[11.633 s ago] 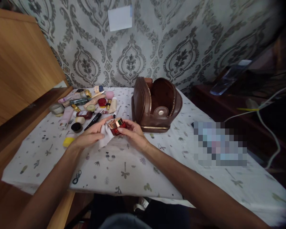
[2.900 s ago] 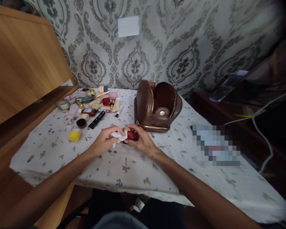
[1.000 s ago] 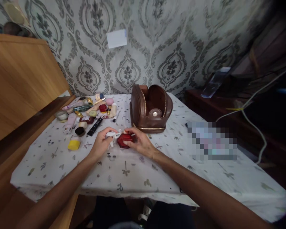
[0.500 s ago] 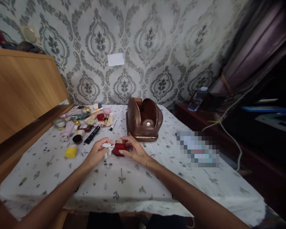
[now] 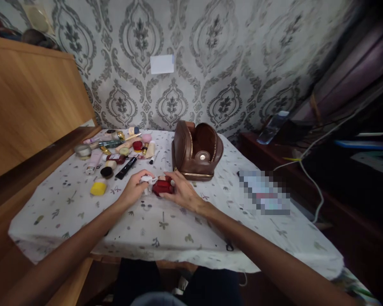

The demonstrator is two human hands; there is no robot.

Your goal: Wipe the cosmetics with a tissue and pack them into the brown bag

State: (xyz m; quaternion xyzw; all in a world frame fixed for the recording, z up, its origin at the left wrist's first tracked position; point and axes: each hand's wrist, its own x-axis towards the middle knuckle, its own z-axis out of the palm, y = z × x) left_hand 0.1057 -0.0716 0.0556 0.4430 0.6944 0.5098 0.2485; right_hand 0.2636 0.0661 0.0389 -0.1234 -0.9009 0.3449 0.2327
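Observation:
My right hand (image 5: 185, 192) is closed round the right side of a dark red bottle (image 5: 162, 187), low over the cloth-covered table (image 5: 178, 238). A crumpled white tissue (image 5: 146, 183) is pinched in my left hand (image 5: 133, 189), right against the bottle's left side. Just behind my right hand stands a brown bag (image 5: 196, 151) with its top unzipped. To the left of my hands lie a black tube (image 5: 126, 168), a yellow item (image 5: 98, 188) and a round black lid (image 5: 106, 172).
Several cosmetics, among them a pink tube (image 5: 93, 161) and a red jar (image 5: 137, 146), crowd the back left. A phone-like item (image 5: 264, 191), blurred out, lies at the right. Beyond the table are a clear bottle (image 5: 272, 127) and a white cable (image 5: 319, 199).
The view has tilted down slightly, so the table and bag sit higher in the picture. Both hands still hold the tissue and red bottle, and the bottle shows a little more.

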